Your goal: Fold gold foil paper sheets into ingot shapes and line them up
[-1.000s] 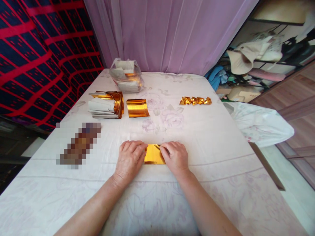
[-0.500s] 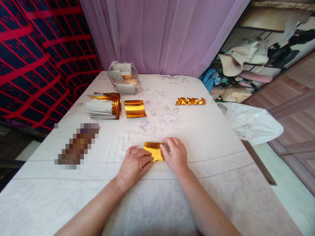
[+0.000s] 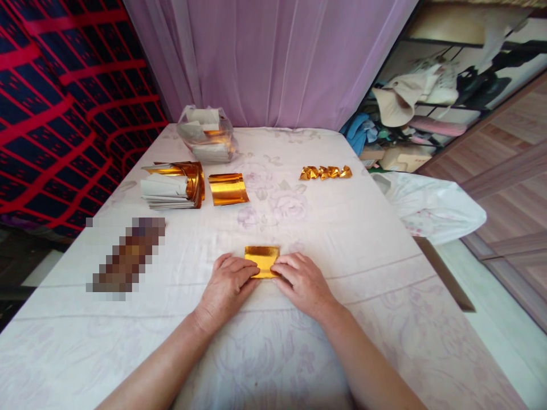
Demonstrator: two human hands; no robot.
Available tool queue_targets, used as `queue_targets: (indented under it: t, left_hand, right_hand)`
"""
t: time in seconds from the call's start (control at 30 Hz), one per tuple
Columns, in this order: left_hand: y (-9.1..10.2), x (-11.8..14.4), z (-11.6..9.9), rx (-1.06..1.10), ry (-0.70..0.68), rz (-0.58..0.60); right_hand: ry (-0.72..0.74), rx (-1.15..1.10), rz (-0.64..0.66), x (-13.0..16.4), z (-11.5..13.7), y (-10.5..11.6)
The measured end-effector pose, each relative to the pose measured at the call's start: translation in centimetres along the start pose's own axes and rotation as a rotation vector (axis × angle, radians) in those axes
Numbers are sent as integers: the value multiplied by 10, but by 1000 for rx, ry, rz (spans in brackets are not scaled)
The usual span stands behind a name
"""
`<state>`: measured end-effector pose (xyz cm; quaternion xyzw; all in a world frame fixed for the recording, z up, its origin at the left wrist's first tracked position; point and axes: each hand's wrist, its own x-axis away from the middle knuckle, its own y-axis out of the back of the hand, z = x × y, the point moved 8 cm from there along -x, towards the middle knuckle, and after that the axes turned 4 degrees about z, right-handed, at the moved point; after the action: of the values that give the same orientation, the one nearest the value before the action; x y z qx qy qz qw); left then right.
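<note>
A small rectangle of shiny gold foil paper (image 3: 262,257) lies on the table in front of me, a crease line running across it. My left hand (image 3: 227,283) pinches its lower left corner, thumb below and fingers on top. At the lower right corner, my right hand (image 3: 304,285) grips the paper the same way, with its thumb tip partly hidden. Beyond the hands, a curved single sheet of gold paper (image 3: 228,190) rests beside a thick stack of gold and grey-backed sheets (image 3: 167,192). Several folded gold paper pieces (image 3: 325,172) sit in a row at the far right.
A clear plastic bag (image 3: 208,135) of more paper stands at the back left of the table. A pixelated patch (image 3: 128,256) hides something on the left. The flowered tablecloth (image 3: 363,341) covers the table. A shelf with a cap (image 3: 395,105) and a white bag (image 3: 436,205) are on the right.
My right hand has come down from the paper's upper right corner to its lower right corner. The left hand keeps its place on the paper. The view has shifted slightly.
</note>
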<state>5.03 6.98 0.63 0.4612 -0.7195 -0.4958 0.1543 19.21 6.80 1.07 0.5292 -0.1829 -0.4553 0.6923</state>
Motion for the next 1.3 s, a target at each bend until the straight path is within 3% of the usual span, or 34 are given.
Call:
queue_targets:
  t: [0.23, 0.53, 0.87, 1.3]
  left_hand:
    - [6, 0, -3, -116, -18, -23]
    - [15, -3, -1, -226, 15, -62]
    - [17, -1, 12, -102, 118, -90]
    - [10, -4, 23, -52, 250, -45]
  right_hand:
    - [11, 50, 18, 0, 0, -1]
    - [-48, -5, -102, 4, -6, 5]
    - [-188, -73, -143, 4, -18, 0]
    - [-339, 19, -189, 3, -20, 3]
